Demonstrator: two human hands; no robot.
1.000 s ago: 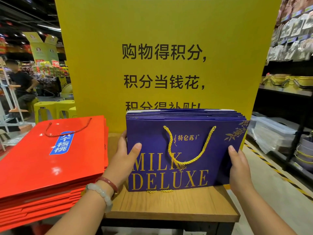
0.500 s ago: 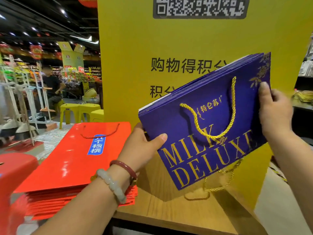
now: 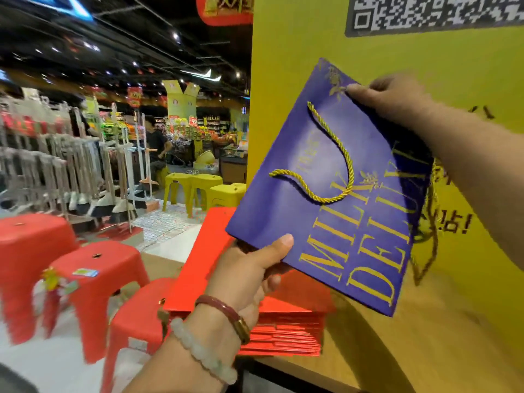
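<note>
A stack of flat purple paper bags (image 3: pixel 320 211) with gold "MILK DELUXE" lettering and a gold rope handle hangs in the air, turned almost on end. My left hand (image 3: pixel 249 276) grips its lower left edge, thumb on the front face. My right hand (image 3: pixel 394 100) pinches its upper corner against the yellow sign. The stack is held above the wooden table (image 3: pixel 425 344), clear of it. A pile of flat red paper bags (image 3: pixel 283 321) lies on the table under my left hand.
A tall yellow sign board (image 3: pixel 326 32) with a QR code stands behind the table. Three red plastic stools (image 3: pixel 93 268) stand on the floor to the left. Yellow stools (image 3: pixel 198 188), racks of brooms (image 3: pixel 71 165) and a person (image 3: pixel 156 146) are farther back.
Both hands lifted the purple bag stack off the table and rotated it from level to nearly vertical. My view swung left, bringing the red stools into sight.
</note>
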